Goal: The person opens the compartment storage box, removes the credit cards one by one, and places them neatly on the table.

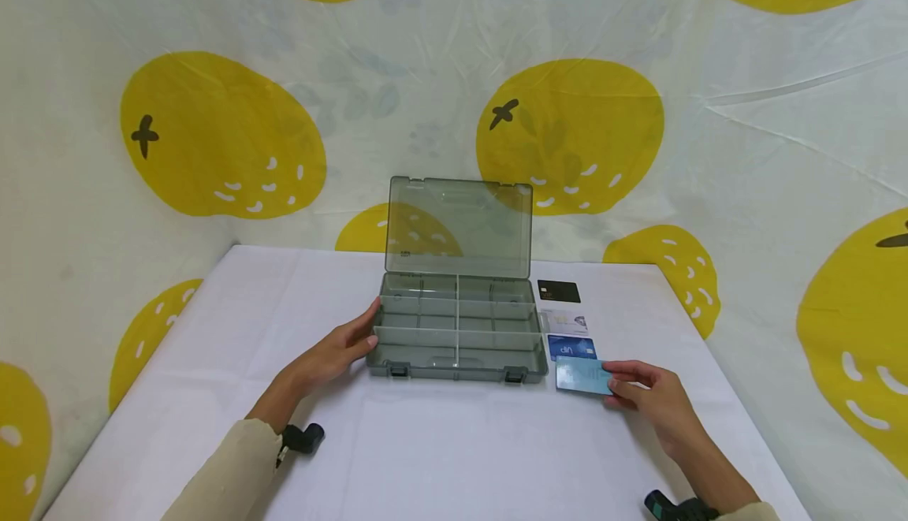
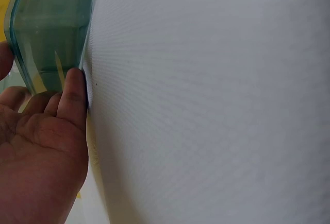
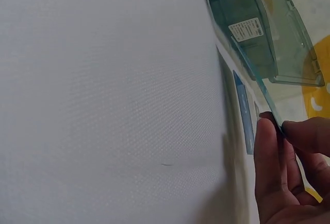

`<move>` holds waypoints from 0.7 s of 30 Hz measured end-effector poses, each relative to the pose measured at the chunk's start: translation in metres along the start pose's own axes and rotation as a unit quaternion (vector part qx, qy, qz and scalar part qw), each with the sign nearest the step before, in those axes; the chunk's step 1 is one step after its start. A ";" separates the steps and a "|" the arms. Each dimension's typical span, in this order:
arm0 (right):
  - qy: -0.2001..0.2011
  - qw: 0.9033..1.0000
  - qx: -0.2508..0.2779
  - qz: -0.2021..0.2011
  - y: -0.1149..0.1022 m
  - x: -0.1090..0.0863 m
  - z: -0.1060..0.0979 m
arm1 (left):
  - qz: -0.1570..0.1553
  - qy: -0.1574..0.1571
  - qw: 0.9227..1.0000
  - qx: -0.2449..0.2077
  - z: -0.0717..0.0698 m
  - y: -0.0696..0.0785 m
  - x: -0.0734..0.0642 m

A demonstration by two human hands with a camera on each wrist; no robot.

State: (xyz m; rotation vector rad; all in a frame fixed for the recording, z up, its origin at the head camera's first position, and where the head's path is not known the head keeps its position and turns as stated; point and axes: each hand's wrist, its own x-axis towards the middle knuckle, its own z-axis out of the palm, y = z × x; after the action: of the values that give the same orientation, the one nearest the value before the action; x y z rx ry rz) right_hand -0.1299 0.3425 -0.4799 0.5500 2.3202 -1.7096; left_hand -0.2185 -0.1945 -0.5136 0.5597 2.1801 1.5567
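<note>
A grey see-through plastic compartment box (image 1: pixel 414 355) sits on the table with its hinged lid (image 1: pixel 461 225) raised. My left hand (image 1: pixel 333 355) rests against the box's left side, its fingers fairly straight along the wall (image 2: pixel 49 38). To the right of the box, my right hand (image 1: pixel 656 403) pinches a light blue card (image 1: pixel 582 376) by its right end, between thumb and fingers. The right wrist view shows this card (image 3: pixel 260 82) edge-on, tilted and lifted off the cloth. Just behind it lies a dark blue VIP card (image 1: pixel 570 346), partly overlapped in the head view.
Farther back, a whitish card (image 1: pixel 565 322) and a black card (image 1: pixel 559 292) line up beside the box. Inside the box, clear dividers (image 1: pixel 457 324) form several compartments. A white cloth (image 1: pixel 454 450) covers the table, and a fruit-patterned curtain (image 1: pixel 397 119) hangs behind.
</note>
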 end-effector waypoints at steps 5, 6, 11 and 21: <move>-0.006 1.000 -0.015 0.010 0.006 0.004 0.001 | 0.001 0.002 1.000 0.006 -0.001 -0.001 0.000; -0.006 1.000 -0.018 0.012 0.008 0.005 0.001 | 0.001 0.002 1.000 0.006 0.000 -0.001 0.000; 0.000 0.999 -0.035 0.018 0.010 0.007 0.004 | 0.001 0.001 1.000 -0.003 0.001 0.000 0.000; 0.011 0.998 -0.057 0.004 0.013 0.008 0.002 | 0.004 0.002 1.000 -0.010 0.001 0.004 -0.002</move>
State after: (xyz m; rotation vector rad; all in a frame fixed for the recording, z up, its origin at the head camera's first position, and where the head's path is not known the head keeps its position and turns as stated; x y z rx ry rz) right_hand -0.1322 0.3452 -0.4951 0.5587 2.4101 -1.5638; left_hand -0.2162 -0.1934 -0.5104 0.5591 2.1665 1.5825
